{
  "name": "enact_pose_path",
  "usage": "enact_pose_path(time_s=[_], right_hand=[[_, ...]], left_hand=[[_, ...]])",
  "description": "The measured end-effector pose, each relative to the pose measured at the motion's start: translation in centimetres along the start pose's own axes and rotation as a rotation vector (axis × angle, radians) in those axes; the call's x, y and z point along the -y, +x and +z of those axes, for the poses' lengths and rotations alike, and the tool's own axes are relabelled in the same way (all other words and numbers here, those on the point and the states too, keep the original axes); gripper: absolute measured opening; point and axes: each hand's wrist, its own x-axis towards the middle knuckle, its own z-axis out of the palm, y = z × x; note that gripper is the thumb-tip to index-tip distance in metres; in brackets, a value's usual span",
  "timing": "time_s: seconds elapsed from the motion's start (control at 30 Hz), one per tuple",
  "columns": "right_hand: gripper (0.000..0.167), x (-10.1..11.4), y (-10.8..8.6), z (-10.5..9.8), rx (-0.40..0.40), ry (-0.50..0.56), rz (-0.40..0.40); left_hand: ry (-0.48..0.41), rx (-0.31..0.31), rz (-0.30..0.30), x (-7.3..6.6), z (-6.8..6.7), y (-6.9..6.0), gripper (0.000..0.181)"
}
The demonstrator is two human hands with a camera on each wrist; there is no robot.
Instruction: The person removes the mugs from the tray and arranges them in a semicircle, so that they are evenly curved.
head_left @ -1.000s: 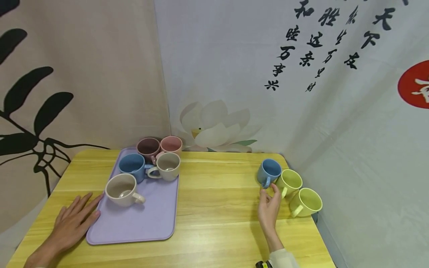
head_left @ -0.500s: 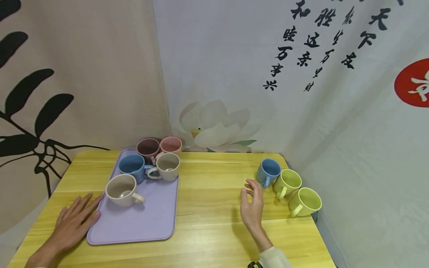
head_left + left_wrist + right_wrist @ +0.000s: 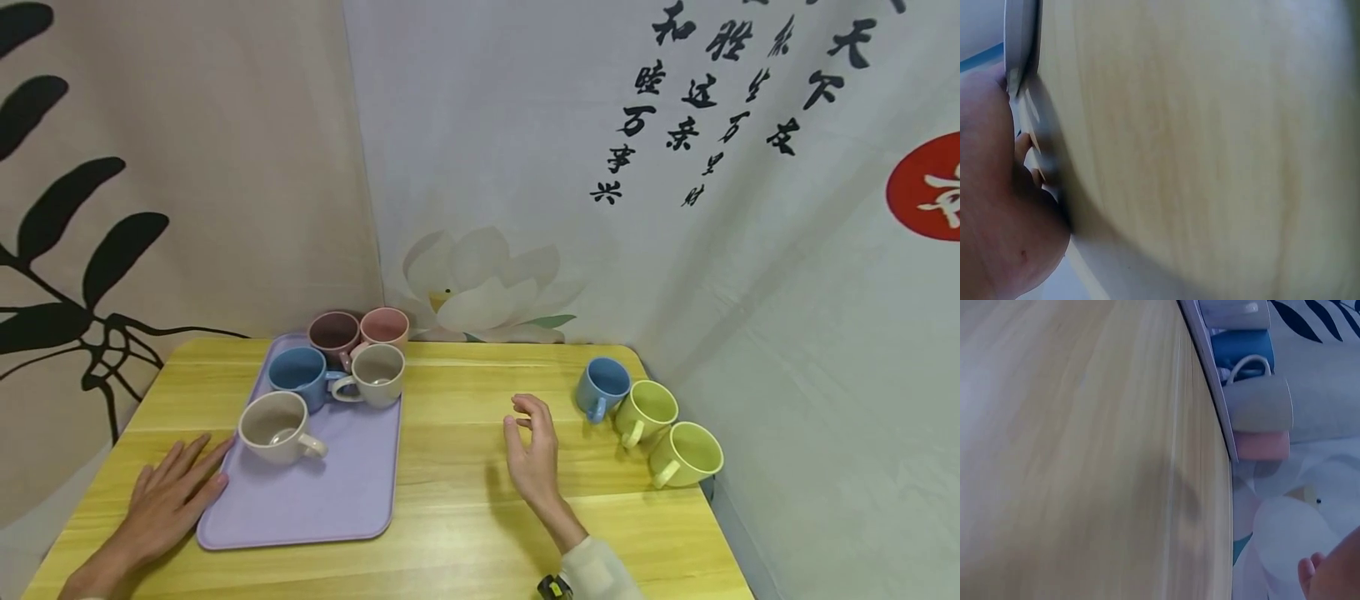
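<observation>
In the head view my left hand (image 3: 167,502) lies flat, fingers spread, on the table against the left edge of a purple tray (image 3: 352,500). On that tray stand a front beige mug (image 3: 276,437), a blue mug (image 3: 298,379), a second beige mug (image 3: 384,383), a dark mauve mug (image 3: 335,337) and a pink mug (image 3: 386,329). My right hand (image 3: 534,454) hovers over the table between the tray and the right-hand mugs, fingers loosely bent, holding nothing. Nearest on its right is another blue mug (image 3: 603,387); beside it stand two yellow-green mugs (image 3: 648,408).
The wooden table (image 3: 465,500) backs onto a printed curtain (image 3: 480,150) with a lotus and black writing. The front yellow-green mug sits close to the table's right edge. A black wristband (image 3: 553,588) is on the right wrist.
My right hand has left the handle of the right-hand blue mug and moved left, its fingers loosening. My left hand and the mugs on the tray stay as they were.
</observation>
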Motion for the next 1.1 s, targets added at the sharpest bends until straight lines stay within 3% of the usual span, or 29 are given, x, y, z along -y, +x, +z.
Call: enact_pose_path(time_s=[0.17, 0.4, 1.1], right_hand=[[0.033, 0.8, 0.2, 1.2, 0.118, -0.012, 0.022], [0.034, 1.8, 0.3, 2.6, 0.254, 0.042, 0.121], [0.041, 2.7, 1.0, 5.3, 0.449, 0.162, 0.207]], left_hand=[[-0.008, 0.003, 0.004, 0.0, 0.0, 0.0, 0.07], [-0.025, 0.009, 0.007, 0.1, -0.1, -0.1, 0.07], [-0.032, 0.02, 0.004, 0.1, -0.2, 0.0, 0.07]])
